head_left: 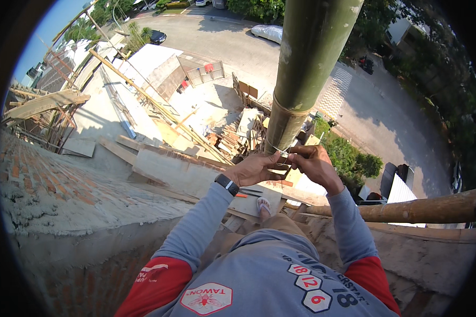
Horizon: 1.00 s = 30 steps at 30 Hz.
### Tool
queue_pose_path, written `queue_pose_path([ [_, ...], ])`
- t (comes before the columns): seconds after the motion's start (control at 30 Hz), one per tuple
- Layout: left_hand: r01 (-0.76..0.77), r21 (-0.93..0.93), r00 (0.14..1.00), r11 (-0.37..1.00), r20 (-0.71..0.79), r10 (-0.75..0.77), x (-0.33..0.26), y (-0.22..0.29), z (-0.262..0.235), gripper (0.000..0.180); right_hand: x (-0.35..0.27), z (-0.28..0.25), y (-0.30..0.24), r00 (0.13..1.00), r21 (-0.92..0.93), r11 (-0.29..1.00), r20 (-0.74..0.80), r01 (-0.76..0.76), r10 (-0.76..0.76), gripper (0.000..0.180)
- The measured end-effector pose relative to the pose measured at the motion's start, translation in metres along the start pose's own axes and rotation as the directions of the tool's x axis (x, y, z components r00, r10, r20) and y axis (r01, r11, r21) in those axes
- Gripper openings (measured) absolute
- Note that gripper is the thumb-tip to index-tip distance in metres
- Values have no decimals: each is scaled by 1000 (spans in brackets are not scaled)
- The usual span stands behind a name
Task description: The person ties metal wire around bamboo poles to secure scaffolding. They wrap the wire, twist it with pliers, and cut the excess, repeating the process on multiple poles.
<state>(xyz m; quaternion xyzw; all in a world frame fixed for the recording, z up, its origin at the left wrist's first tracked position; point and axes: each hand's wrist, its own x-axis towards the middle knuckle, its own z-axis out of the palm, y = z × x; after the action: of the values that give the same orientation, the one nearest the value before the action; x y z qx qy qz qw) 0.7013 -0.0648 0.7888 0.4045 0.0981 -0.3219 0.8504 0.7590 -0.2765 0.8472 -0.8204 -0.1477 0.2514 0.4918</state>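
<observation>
A thick green bamboo pole [309,58] stands upright in front of me. Round its lower part runs a thin pale wire [274,148], its ends drawn toward me. My left hand [253,170], a dark band on its wrist, is closed with thumb and fingers pinching at the wire just below the pole. From the other side my right hand [316,165] pinches the wire too, thumb against forefinger. The fingertips of both hands nearly meet, and they partly hide the wire's ends.
A horizontal bamboo pole [418,208] extends rightward. Rough brickwork [53,179] slopes at left. My sandalled foot [264,206] rests on boards by dark, orange-ended tools [248,193]. Far below lie scrap timber [230,142], a street [217,37] and shrubs [349,156].
</observation>
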Motion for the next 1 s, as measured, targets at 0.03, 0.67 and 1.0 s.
queue_pose_path([
  [0.03, 13, -7, 1000, 1000, 10, -13, 1, 1, -1, 50, 1, 1, 2, 1000, -1, 1000, -10, 24, -24, 26],
  [0.67, 85, 706, 884, 703, -380, 274, -20, 33, 57, 35, 6, 39, 53, 927, -20, 951, -218, 307, -304, 15],
  [1.0, 49, 977, 842, 205, -151, 518, -39, 34, 86, 30, 19, 148, 63, 568, 52, 879, -781, 475, -261, 20],
])
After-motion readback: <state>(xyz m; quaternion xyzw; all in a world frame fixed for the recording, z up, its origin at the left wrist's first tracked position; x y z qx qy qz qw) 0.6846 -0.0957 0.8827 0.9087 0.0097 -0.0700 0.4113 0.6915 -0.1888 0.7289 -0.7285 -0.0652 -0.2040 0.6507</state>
